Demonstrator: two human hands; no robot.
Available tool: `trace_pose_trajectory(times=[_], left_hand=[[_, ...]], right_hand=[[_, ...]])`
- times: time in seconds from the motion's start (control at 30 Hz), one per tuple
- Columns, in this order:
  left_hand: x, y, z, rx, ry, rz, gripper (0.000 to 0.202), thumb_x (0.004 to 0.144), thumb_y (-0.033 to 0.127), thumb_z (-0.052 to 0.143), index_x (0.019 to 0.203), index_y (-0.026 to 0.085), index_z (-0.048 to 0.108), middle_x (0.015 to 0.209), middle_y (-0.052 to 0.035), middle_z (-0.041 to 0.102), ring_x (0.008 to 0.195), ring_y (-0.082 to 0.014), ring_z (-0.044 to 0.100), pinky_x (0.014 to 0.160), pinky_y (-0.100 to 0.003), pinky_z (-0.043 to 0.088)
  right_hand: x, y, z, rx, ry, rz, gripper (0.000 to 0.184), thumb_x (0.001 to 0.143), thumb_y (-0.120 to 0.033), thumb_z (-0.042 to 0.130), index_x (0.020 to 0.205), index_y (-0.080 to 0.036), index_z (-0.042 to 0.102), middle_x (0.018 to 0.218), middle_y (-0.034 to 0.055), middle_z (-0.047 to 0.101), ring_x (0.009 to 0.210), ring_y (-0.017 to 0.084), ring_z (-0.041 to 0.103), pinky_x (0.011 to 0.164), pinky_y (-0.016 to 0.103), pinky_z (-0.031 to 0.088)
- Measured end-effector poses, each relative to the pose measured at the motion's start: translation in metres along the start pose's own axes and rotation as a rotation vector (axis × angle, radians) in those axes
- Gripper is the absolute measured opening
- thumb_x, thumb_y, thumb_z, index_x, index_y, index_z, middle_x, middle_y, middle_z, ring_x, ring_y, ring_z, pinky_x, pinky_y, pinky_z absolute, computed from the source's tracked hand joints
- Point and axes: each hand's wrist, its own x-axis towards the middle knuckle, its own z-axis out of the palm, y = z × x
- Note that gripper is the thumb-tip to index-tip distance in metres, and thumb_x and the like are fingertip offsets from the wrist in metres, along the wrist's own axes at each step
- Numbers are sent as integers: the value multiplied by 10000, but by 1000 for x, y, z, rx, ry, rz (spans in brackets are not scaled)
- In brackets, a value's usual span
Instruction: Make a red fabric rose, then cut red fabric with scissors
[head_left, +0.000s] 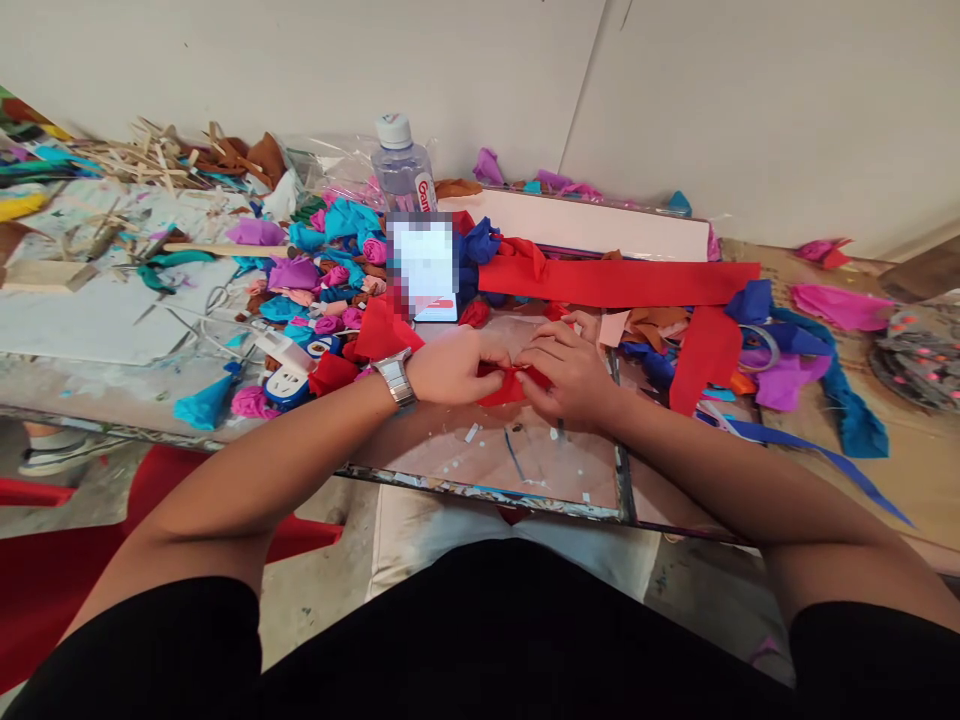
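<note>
Close together over the table's front part, both my hands grip one piece of red crepe paper (504,390). My left hand (459,365), with a metal watch (395,379) on its wrist, pinches the left end between thumb and bent forefinger. My right hand (571,372) has its fingers curled over the right end, and they hide part of it. Behind the hands a long red strip (622,284) lies across the table. Another red strip (701,355) hangs down to the right of my right hand. Small rolled paper flowers (328,324) are heaped left of my left hand.
A phone (425,270) leans against a water bottle (401,165) behind my hands. A power strip (286,382), scissors (216,298) and green-handled pliers (169,265) lie to the left. At right are a tape roll (761,347) and a blue strip (817,450). A wall rises behind the table.
</note>
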Motion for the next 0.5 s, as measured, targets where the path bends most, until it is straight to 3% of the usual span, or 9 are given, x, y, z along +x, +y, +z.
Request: trace_pose_trajectory(times=[0.27, 0.5], left_hand=[[0, -2, 1, -30, -16, -30, 248, 872, 230, 554, 874, 190, 799, 739, -13, 743, 631, -136, 596, 641, -293, 398], [0, 6, -1, 95, 71, -14, 231, 908, 320, 609, 829, 196, 787, 715, -20, 726, 615, -138, 558, 620, -302, 336]], right_hand=[[-2, -2, 5, 44, 27, 43, 56, 994, -237, 684, 1036, -242, 721, 914, 19, 817, 1021, 254, 710, 1117, 521, 396], [-1, -2, 3, -25, 70, 7, 85, 991, -208, 709, 1064, -247, 731, 893, 12, 815, 987, 237, 717, 1068, 484, 423]])
